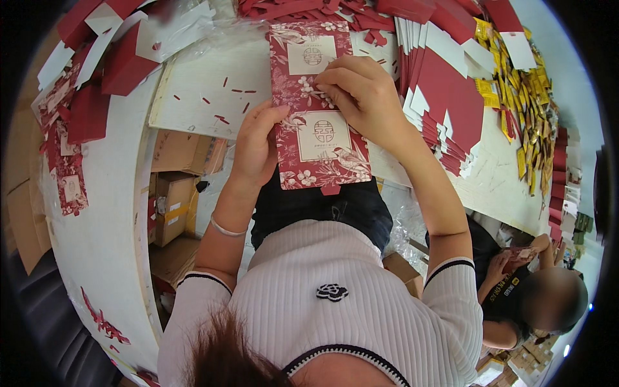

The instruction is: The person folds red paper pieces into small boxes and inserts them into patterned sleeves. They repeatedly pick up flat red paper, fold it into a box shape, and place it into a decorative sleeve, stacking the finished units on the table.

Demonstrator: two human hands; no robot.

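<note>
Red floral card with two cream label panels, a flat unfolded gift-box blank [317, 103], is held over the near edge of the white worktable [213, 90]; by my judgement the step in hand is creasing or folding it, and a next move would call for a firm pinch along one fold line. Left hand [255, 145] clasps the blank's left edge, fingers curled shut against it; right hand [364, 97] presses down on its middle, fingertips [325, 87] bent and closed on the card (thumb hidden beneath). Stacked red and white blanks [445, 97] lie right; a co-worker [529, 290] sits further right.
</note>
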